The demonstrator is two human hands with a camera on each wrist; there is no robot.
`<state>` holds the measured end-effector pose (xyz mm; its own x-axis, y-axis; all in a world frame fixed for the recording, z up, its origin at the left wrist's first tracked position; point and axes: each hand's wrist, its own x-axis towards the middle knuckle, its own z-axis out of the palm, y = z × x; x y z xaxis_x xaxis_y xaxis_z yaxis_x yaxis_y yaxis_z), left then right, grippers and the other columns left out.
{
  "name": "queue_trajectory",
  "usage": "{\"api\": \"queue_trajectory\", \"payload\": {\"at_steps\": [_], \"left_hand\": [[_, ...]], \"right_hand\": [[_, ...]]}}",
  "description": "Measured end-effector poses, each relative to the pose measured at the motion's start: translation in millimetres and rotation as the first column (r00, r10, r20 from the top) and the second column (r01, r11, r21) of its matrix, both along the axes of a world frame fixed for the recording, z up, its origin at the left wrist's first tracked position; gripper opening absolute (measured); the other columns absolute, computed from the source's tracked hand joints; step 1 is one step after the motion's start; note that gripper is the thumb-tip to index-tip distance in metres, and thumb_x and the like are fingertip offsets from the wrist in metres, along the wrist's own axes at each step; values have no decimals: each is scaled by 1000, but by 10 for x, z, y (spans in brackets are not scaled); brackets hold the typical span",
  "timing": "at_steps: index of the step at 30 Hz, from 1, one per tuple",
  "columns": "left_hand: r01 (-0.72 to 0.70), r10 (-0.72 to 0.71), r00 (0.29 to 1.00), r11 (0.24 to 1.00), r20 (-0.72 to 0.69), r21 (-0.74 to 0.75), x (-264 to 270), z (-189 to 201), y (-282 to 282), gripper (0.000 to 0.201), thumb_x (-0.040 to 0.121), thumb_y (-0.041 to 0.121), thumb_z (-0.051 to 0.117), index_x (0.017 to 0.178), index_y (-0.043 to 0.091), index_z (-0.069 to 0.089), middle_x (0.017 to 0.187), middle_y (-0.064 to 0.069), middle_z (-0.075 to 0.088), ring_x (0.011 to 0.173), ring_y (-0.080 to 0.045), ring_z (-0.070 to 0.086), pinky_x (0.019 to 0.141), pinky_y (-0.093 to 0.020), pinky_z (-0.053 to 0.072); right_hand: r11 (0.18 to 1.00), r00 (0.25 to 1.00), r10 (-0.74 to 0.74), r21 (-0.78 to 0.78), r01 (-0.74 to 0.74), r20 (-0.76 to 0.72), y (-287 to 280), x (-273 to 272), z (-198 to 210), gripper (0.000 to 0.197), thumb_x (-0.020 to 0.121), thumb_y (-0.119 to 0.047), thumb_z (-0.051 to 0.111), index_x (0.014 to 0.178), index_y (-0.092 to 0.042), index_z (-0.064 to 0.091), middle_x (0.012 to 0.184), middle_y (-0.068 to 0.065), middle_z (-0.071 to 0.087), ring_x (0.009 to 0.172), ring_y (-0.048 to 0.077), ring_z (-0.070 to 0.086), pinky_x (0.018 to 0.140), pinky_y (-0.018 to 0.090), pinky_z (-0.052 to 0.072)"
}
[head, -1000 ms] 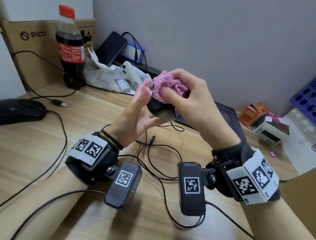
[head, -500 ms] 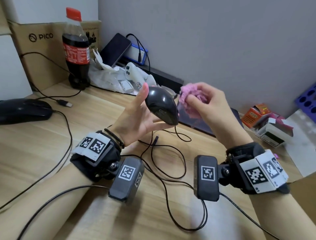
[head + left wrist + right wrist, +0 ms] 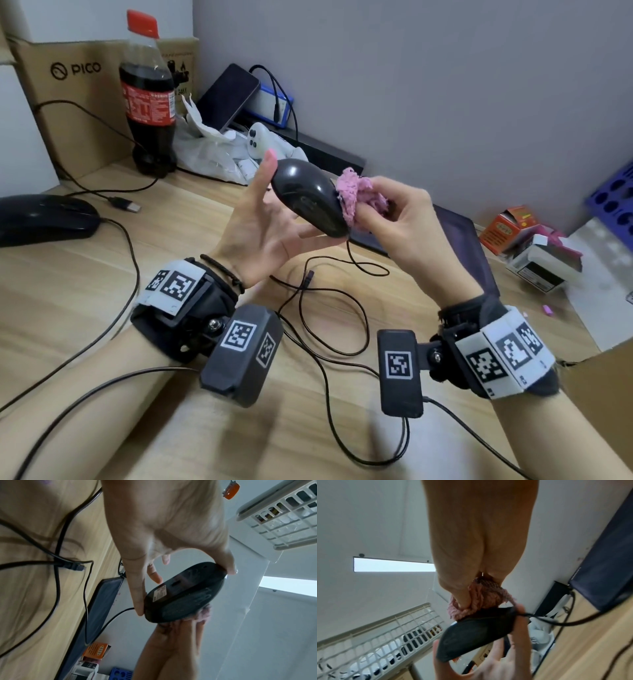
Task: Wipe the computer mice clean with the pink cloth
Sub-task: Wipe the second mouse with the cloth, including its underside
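My left hand [image 3: 263, 233] holds a black wired mouse [image 3: 308, 197] up in the middle of the frame, above the tabletop [image 3: 68, 291], pinched end to end between thumb and fingertips, its glossy back tilted toward the upper left. In the left wrist view its flat underside [image 3: 181, 595] faces the camera. My right hand [image 3: 407, 222] has its fingers curled round the bunched pink cloth [image 3: 356, 197], which touches the right edge of the mouse; the right wrist view shows the cloth [image 3: 477, 600] pressed onto the dark shell [image 3: 474, 631]. The mouse's cable [image 3: 356, 263] hangs down to the tabletop. A second black mouse [image 3: 44, 219] lies at the left edge of the frame, well apart from both hands, with a cola bottle [image 3: 149, 99] standing in the upper left.
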<state>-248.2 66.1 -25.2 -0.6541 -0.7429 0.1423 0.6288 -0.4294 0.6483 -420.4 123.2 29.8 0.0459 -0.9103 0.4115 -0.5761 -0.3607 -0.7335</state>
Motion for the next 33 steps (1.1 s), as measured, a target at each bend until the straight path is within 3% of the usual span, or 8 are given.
{"api": "queue_trajectory", "payload": {"at_steps": [5, 10, 13, 20, 23, 26, 29, 33], "left_hand": [[12, -12, 1000, 1000, 3, 3, -21, -58, -18, 76, 83, 61, 45, 138, 9, 43, 140, -22, 52, 128, -43, 50, 102, -62, 41], [-23, 24, 999, 999, -44, 36, 2, -66, -50, 93, 74, 60, 65, 145, 6, 38, 145, -24, 45, 132, -46, 43, 102, -62, 41], [12, -10, 995, 1000, -99, 18, 24, -59, -66, 88, 73, 61, 66, 139, 7, 42, 142, -21, 44, 137, -50, 34, 106, -62, 36], [24, -25, 998, 1000, -62, -20, 6, -55, -32, 87, 68, 59, 73, 134, 9, 47, 138, -21, 51, 127, -47, 48, 100, -61, 43], [19, -17, 999, 999, 47, -37, -39, -28, 8, 96, 71, 63, 67, 142, 4, 42, 139, -24, 51, 124, -49, 51, 97, -60, 45], [29, -15, 990, 995, 142, -100, -99, -22, 35, 90, 77, 66, 57, 147, 11, 39, 142, -21, 51, 124, -46, 53, 101, -65, 41], [16, -5, 994, 995, 114, -102, -107, -8, 33, 75, 86, 61, 45, 148, 20, 39, 143, -14, 51, 125, -41, 54, 101, -69, 37], [62, -63, 998, 996, 0, -56, -15, 24, -15, 82, 81, 64, 45, 145, 14, 42, 143, -17, 51, 126, -44, 52, 102, -60, 42]], "right_hand": [[999, 998, -31, 40, 33, -50, 17, -124, -126, 18, 89, -11, 64, 93, -27, 71, 79, 16, 65, 71, 39, 63, 59, 55, 55], [986, 979, 63, 164, -31, -192, 97, -230, -212, 15, 86, -6, 70, 86, -21, 71, 81, -3, 71, 73, 8, 69, 62, 21, 55], [966, 958, 48, 258, 28, -284, 112, -321, -306, 20, 83, -6, 70, 87, -26, 71, 79, -4, 72, 72, 10, 70, 65, 24, 56], [994, 993, -81, 68, 86, -82, 64, -249, 116, 19, 90, -7, 64, 100, -22, 68, 91, -4, 71, 73, 13, 70, 62, 46, 60], [998, 999, 52, -45, -52, -7, -25, -41, 289, 19, 89, -7, 66, 102, -20, 68, 96, -2, 71, 83, 9, 68, 75, 32, 58], [991, 989, 118, -57, -124, -90, -145, 140, 319, 21, 89, -7, 63, 105, -18, 71, 109, 3, 66, 99, 13, 65, 89, 33, 53], [991, 978, 117, -51, -128, -175, -160, 188, 282, 22, 93, -4, 56, 105, -12, 73, 110, 2, 63, 99, 9, 62, 85, 19, 47], [994, 993, 101, -45, -104, -57, -51, 56, 154, 27, 96, -2, 54, 112, -17, 69, 110, 4, 62, 92, 5, 61, 71, 17, 50]]}}
